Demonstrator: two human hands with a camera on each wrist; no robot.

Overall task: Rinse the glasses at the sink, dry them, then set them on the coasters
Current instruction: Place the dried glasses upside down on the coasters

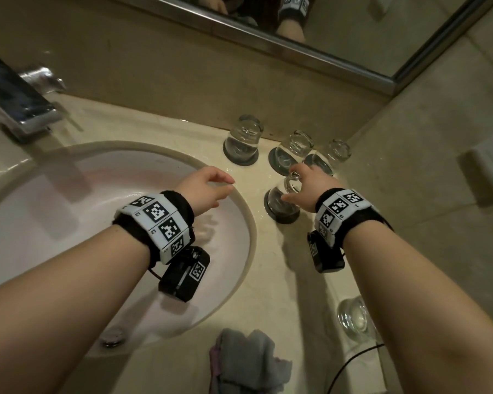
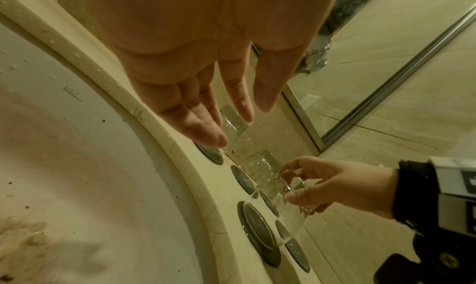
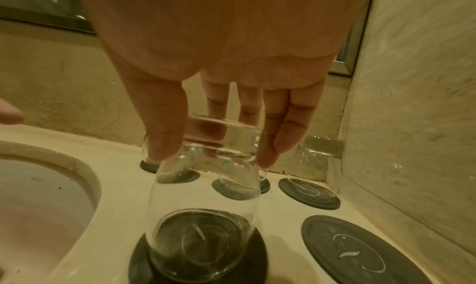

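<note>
My right hand (image 1: 292,183) pinches the base of an upside-down clear glass (image 1: 282,197) from above, thumb and fingers curled round it. The glass's rim is on or just above a dark round coaster (image 3: 198,268); I cannot tell whether they touch. Three more glasses (image 1: 244,140) (image 1: 293,152) (image 1: 330,155) stand upside down on coasters by the back wall. One coaster (image 3: 360,253) to the right lies bare. My left hand (image 1: 208,186) hovers over the sink rim (image 1: 248,211) with relaxed fingers (image 2: 206,129), holding nothing.
The white sink basin (image 1: 97,223) fills the left, with a chrome faucet (image 1: 23,103) behind it. Another glass (image 1: 353,317) stands on the counter by my right forearm. A grey cloth (image 1: 248,362) lies crumpled at the front edge. Walls and a mirror (image 1: 353,24) close the corner.
</note>
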